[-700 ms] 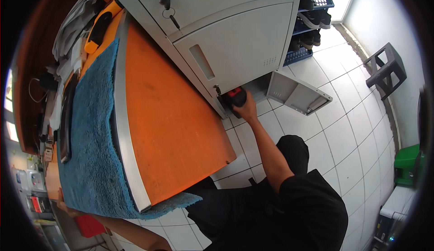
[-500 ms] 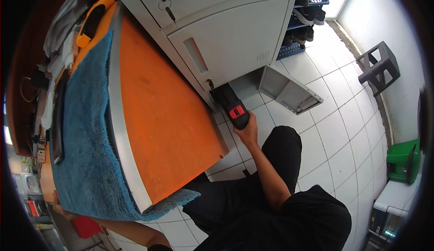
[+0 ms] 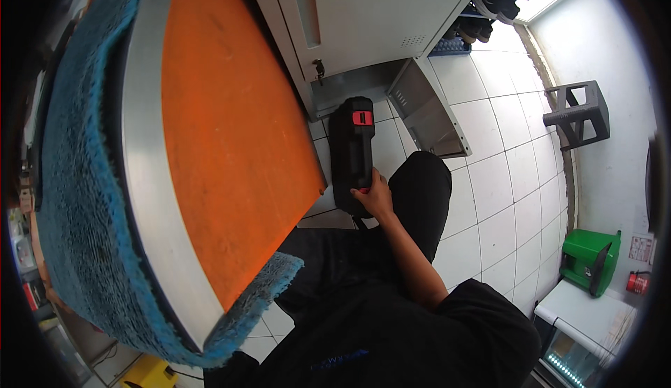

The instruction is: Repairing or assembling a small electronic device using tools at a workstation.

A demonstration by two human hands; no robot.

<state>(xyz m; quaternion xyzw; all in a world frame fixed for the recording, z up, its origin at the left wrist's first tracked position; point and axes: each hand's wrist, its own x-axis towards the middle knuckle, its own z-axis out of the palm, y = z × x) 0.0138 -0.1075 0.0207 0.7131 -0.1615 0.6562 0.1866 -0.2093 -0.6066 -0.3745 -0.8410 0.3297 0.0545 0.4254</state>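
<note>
Right hand (image 3: pixel 376 198), fingers curled, gripped near end of long black plastic case with red latches (image 3: pixel 351 152), drawn farther out from grey metal locker (image 3: pixel 398 11) ahead than before. Left hand out of view, grip untellable; case underside was hidden.

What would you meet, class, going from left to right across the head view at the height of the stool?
Towel → metal edge → orange board → black case → open door → stool.
</note>
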